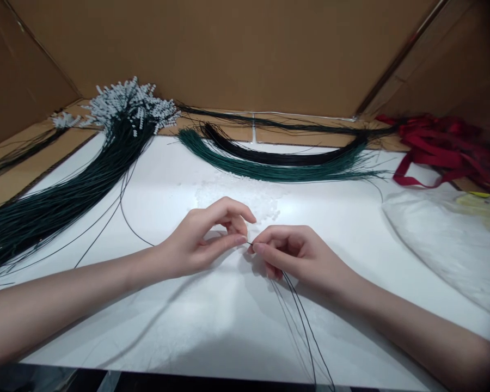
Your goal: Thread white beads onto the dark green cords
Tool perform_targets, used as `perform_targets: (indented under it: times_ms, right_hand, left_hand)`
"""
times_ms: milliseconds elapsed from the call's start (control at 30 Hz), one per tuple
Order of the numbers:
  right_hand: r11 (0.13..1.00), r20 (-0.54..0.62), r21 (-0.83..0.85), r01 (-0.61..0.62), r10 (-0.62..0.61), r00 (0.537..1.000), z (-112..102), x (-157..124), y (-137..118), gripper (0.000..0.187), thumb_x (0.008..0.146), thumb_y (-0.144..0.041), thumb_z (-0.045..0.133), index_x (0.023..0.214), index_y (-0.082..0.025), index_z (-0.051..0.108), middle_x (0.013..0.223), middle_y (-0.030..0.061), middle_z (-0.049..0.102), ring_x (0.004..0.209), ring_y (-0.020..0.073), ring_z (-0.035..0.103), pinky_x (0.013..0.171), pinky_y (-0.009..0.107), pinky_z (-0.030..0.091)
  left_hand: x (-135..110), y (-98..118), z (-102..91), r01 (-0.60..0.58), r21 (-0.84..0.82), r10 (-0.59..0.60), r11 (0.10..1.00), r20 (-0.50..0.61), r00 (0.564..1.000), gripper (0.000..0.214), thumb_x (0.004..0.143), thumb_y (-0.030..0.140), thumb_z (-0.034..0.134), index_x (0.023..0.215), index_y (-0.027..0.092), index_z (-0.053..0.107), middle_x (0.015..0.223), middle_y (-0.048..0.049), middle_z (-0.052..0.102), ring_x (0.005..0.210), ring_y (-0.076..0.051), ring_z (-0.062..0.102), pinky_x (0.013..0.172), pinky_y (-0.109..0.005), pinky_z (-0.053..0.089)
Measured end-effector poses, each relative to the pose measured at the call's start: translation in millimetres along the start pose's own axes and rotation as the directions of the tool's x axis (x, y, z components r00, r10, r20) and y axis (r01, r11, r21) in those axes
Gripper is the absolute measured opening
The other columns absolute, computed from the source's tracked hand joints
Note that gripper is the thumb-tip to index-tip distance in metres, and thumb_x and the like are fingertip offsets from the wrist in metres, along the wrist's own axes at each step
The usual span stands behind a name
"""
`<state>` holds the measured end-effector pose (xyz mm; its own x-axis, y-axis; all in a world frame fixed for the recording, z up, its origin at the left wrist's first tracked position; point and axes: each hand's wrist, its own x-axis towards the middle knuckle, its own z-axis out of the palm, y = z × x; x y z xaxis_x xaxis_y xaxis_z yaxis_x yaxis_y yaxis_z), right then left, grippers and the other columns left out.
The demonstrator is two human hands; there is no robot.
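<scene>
Thumb and index finger of my right hand (296, 250) are closed on thin dark cords (304, 316), whose long ends trail down toward the table's front edge. A short dark cord tip sticks out to the left of that pinch. My left hand (214, 237) meets this tip with its thumb and curled fingers, its index finger arched above; whatever lies between them is too small to make out. Just beyond both hands, many tiny whitish translucent beads (245, 196) are scattered over the white table surface (179, 326).
At left lies a thick bundle of dark green cords (77, 169) with white beaded ends (130, 103). Curved bundles of green cords (261, 173) and black cords (277, 157) rest behind the beads. Red ribbon (436, 152) and a clear plastic bag (453, 239) are at right. Cardboard walls (228, 54) enclose the back.
</scene>
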<state>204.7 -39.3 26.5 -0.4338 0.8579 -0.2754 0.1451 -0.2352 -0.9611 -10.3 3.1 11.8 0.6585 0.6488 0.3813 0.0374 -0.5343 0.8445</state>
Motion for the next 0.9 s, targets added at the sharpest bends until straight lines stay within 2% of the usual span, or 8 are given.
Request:
perform_targets:
  times_ms: [133,400,567,767,900]
  right_hand:
    - [0.999,-0.007,0.039,0.021,-0.02,1.0,0.7,-0.5,2.3,0.025,0.091,-0.038,0.064,0.082,-0.015,0.064,0.056,-0.0022,0.055,0.051,0.0086,0.047,0.049,0.022,0.035]
    - [0.999,-0.018,0.039,0.021,-0.02,1.0,1.9,0.0,1.0,0.022,0.094,-0.033,0.062,0.084,-0.013,0.064,0.056,-0.0016,0.059,0.051,0.0079,0.051,0.049,0.019,0.039]
    - [1.0,-0.028,0.011,0.016,-0.015,0.999,2.4,-0.7,0.4,0.023,0.094,-0.034,0.061,0.084,-0.014,0.064,0.056,-0.0015,0.059,0.05,0.0079,0.051,0.049,0.019,0.038]
    - [0.999,-0.023,0.017,0.028,-0.028,0.999,2.2,-2.0,2.2,0.027,0.094,-0.04,0.062,0.084,-0.015,0.063,0.056,-0.0024,0.056,0.051,0.0082,0.048,0.048,0.02,0.035]
    - [0.999,-0.018,0.028,0.028,-0.027,0.999,2.2,-1.7,2.2,0.029,0.093,-0.043,0.063,0.083,-0.015,0.063,0.056,-0.0022,0.056,0.05,0.0084,0.048,0.047,0.021,0.035]
  left_hand:
    - [-0.8,2.2,-0.5,0.045,-0.043,-0.046,0.998,-0.021,0.999,0.027,0.092,0.014,0.061,0.118,0.016,0.052,0.088,-0.0031,0.064,0.082,-0.012,0.063,0.075,-0.025,0.051]
    - [-0.5,-1.0,0.7,0.009,-0.033,-0.01,0.999,-0.027,1.0,0.028,0.09,0.01,0.064,0.115,0.016,0.054,0.086,-0.0017,0.063,0.079,-0.011,0.063,0.075,-0.023,0.051]
    - [-0.8,0.7,1.2,0.037,-0.031,-0.037,0.999,-0.007,0.999,0.028,0.09,0.009,0.064,0.115,0.017,0.053,0.086,-0.0014,0.065,0.08,-0.01,0.065,0.073,-0.019,0.051]
    - [-0.9,0.7,1.6,0.064,-0.048,-0.066,0.997,-0.051,0.996,0.027,0.09,0.013,0.066,0.114,0.018,0.054,0.088,-0.0025,0.064,0.08,-0.012,0.063,0.075,-0.024,0.052]
    - [-0.3,0.6,0.5,0.064,-0.057,-0.066,0.996,-0.044,0.997,0.024,0.091,0.015,0.065,0.112,0.018,0.055,0.087,-0.0025,0.062,0.079,-0.012,0.062,0.073,-0.025,0.051]
